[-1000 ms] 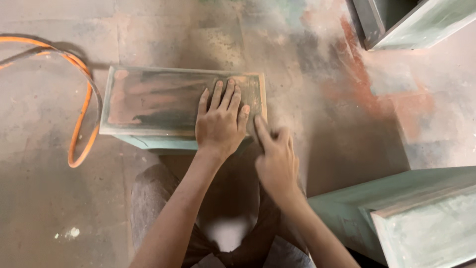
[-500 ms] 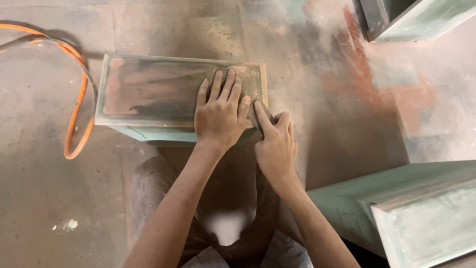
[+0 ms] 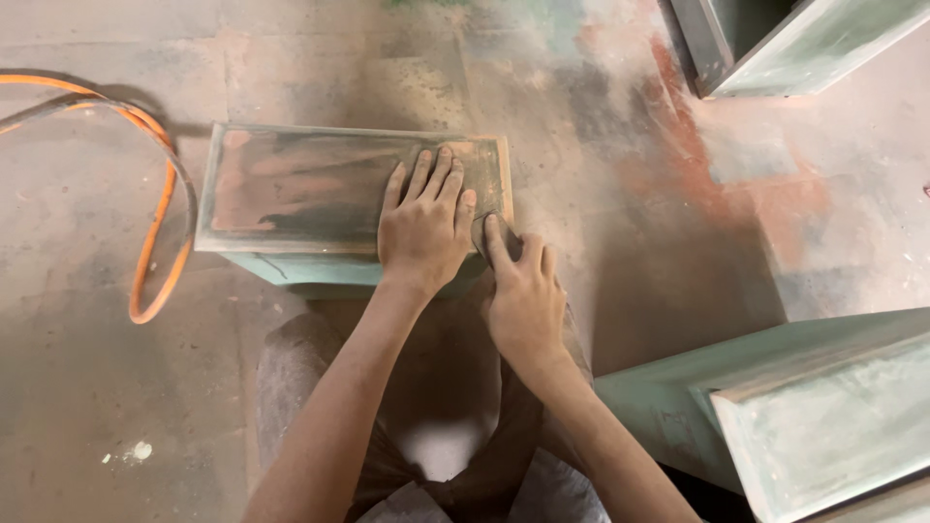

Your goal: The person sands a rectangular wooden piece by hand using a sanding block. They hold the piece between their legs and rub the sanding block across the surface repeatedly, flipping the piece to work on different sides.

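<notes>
Green-painted wood, rubbed back to reddish and dark patches, is making up the rectangular panel (image 3: 320, 189) that is lying flat on a low green block (image 3: 320, 271) on the dusty floor (image 3: 77, 407), just ahead of the person's knees. The left hand (image 3: 423, 225) is pressing palm-down on the panel's right part, its fingers (image 3: 433, 176) lying straight and only slightly apart, the thumb reaching toward the panel's near right corner. The right hand (image 3: 525, 295) is sitting just beside it at that same corner, its fingers curling together around a small dark piece (image 3: 511, 240) held against the panel's edge; what the piece is cannot be told, since the hand is covering most of it. The two hands are nearly touching at the thumbs. An orange hose (image 3: 155, 242) is looping across the floor to the left of the panel, its bend passing close by the panel's left end. A green frame piece (image 3: 823, 426) with a raised moulding is lying at the lower right, near the right forearm, and another green box-like piece (image 3: 804, 44) is sitting at the top right, well apart from the hands. Pale and reddish dust is coating the floor around the panel.
</notes>
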